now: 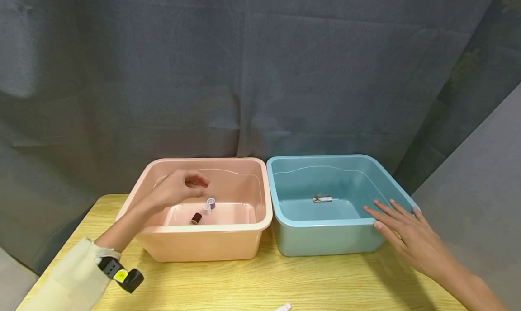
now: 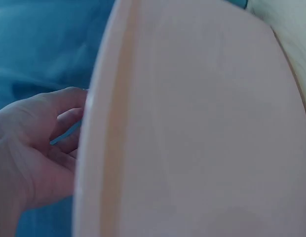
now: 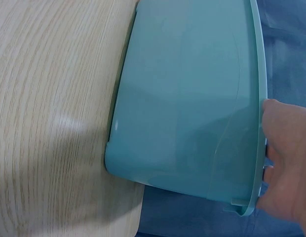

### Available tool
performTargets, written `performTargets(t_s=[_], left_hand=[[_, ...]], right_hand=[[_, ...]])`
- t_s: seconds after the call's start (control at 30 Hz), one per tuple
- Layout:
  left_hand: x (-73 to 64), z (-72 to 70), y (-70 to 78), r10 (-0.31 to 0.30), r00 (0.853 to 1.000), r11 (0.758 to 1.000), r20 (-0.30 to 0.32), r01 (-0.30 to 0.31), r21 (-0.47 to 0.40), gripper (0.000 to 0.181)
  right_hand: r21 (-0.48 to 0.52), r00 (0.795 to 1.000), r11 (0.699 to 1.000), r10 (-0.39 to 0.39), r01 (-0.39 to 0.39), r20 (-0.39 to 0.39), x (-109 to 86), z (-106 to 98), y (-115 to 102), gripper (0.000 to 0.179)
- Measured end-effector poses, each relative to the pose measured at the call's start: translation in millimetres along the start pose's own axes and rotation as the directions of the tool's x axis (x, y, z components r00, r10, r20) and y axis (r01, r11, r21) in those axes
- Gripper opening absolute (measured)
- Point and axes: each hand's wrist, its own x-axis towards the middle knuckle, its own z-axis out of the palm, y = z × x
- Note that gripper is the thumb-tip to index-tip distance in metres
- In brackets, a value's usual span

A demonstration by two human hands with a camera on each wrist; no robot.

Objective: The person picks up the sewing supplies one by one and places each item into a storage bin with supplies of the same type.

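My left hand (image 1: 179,189) hangs over the pink bin (image 1: 203,243), fingers bent and thumb apart, with nothing visible between them. In the left wrist view the bin's rim hides part of the fingers. Below it on the bin floor lie a dark maroon thread spool (image 1: 196,219), a whitish spool (image 1: 206,209) and a purple-grey spool (image 1: 211,203). My right hand (image 1: 411,238) is spread with straight fingers at the near right corner of the blue bin (image 1: 325,238). Inside that bin is a small white and brown object (image 1: 322,199).
Both bins stand side by side on a wooden table (image 1: 228,284). At the table's near side a small whitish piece (image 1: 283,307) is cut off by the frame. A dark grey cloth (image 1: 252,76) hangs behind the bins.
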Motion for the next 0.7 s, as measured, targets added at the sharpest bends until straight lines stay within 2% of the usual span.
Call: performTargets(t_s=[0.27, 0.47, 0.6, 0.7], left_hand=[[-24.4, 2.2, 35.7, 0.041, 0.999, 0.994, 0.002, -0.041, -0.099, 0.027], [-37.7, 13.7, 61.4, 0.076, 0.997, 0.981, 0.026, -0.070, -0.181, 0.026], [-44.2, 24.6, 76.1, 0.126, 0.991, 0.978, 0.039, -0.118, -0.172, 0.022], [-47.7, 33.6, 85.7, 0.196, 0.980, 0.966, 0.037, -0.186, -0.180, 0.022]], right_hand=[[0.003, 1.000, 1.000, -0.008, 0.008, -0.002, 1.8, 0.6, -0.2, 0.046], [0.002, 1.000, 1.000, -0.002, 0.002, 0.001, 1.9, 1.1, -0.3, 0.046], [0.003, 1.000, 1.000, 0.012, -0.012, 0.014, 2.2, 0.6, -0.3, 0.046], [0.002, 1.000, 1.000, 0.016, -0.016, 0.020, 2.8, 0.5, -0.1, 0.046]])
